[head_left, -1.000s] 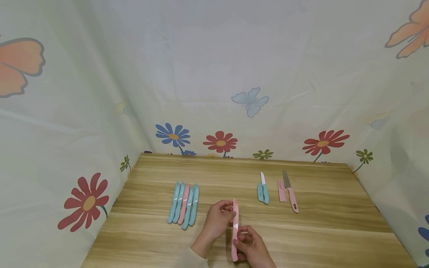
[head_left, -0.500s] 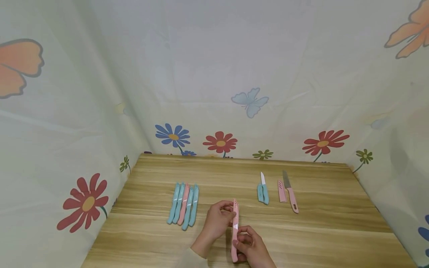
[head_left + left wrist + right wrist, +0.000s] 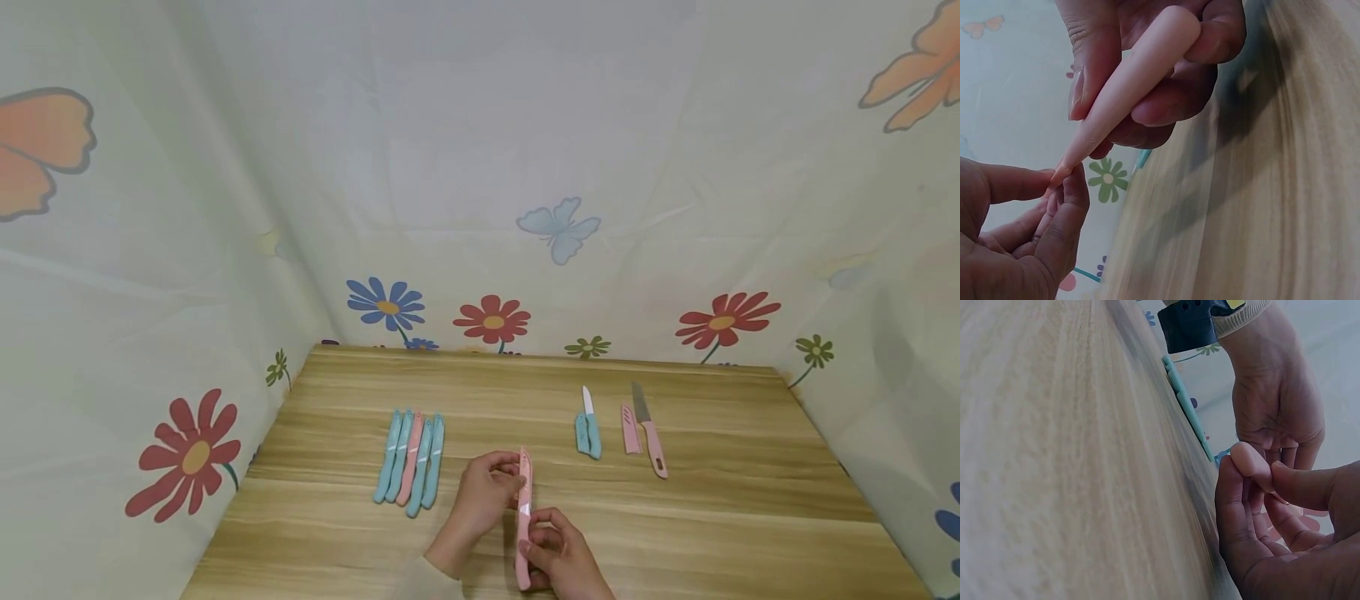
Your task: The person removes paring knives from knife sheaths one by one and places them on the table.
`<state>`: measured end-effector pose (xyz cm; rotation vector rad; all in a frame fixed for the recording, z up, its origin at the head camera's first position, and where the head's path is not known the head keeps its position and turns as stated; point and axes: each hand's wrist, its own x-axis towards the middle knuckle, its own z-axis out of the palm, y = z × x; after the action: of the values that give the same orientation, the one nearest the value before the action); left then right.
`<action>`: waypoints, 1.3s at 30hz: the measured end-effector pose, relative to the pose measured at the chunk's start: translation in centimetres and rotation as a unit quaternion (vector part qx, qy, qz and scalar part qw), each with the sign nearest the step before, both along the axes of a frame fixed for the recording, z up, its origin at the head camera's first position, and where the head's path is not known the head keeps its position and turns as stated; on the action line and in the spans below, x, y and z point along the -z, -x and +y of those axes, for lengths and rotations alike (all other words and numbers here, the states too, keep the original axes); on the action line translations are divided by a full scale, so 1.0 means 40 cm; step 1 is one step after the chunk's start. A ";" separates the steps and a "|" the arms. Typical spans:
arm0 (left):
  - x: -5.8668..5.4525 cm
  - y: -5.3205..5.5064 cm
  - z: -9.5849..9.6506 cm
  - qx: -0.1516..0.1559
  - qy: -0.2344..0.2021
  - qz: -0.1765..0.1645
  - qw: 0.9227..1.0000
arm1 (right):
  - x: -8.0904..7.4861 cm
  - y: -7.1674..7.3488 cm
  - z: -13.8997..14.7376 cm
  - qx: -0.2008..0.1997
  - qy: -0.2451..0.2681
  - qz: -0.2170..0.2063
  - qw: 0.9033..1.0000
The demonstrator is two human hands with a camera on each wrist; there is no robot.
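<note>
1. A pink sheathed knife (image 3: 525, 505) was held between the two hands, raised off the tabletop (image 3: 720, 533), its narrow sheathed end pointing away from the person and its handle towards them.
2. The left hand (image 3: 478, 497) pinched the sheathed end between thumb and bent fingers, with only the knife's thin width between them.
3. The right hand (image 3: 564, 557), nearer the person, gripped the handle with its thumb on one side and curled fingers on the other; the rounded butt stuck out past them.
4. Beyond the left hand and to its left, five sheathed knives lay side by side in a row: two teal knives (image 3: 392, 457), a pink knife (image 3: 411, 458), then two more teal ones, the fourth set slightly closer to the person.
5. Ahead of the right hand and a little to its right lay a bare teal-handled knife (image 3: 593, 433), white blade pointing away, with a teal sheath (image 3: 582, 434) along its left side.
6. Further right of that hand was a pink-handled knife (image 3: 655, 446) with a grey blade, a pink sheath (image 3: 631, 430) just beside it.
7. A pale sleeve (image 3: 429, 582) covered the left forearm, and flower-printed fabric (image 3: 450, 208) hung past the tabletop's far edge.
</note>
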<state>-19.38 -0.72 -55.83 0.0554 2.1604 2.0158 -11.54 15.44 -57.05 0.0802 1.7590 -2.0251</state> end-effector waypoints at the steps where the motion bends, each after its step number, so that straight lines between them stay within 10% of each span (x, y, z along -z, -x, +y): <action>1: 0.000 0.000 0.000 0.000 -0.001 -0.003 1.000 | 0.000 -0.001 0.000 0.000 0.001 0.000 1.000; 39: 0.005 0.008 -0.001 -0.013 -0.015 -0.009 1.000 | 0.027 -0.019 -0.010 -0.005 -0.009 0.001 1.000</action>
<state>-19.71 -0.78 -56.02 0.0144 2.1309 2.0549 -10.78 15.02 -58.11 0.0748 1.7750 -2.0045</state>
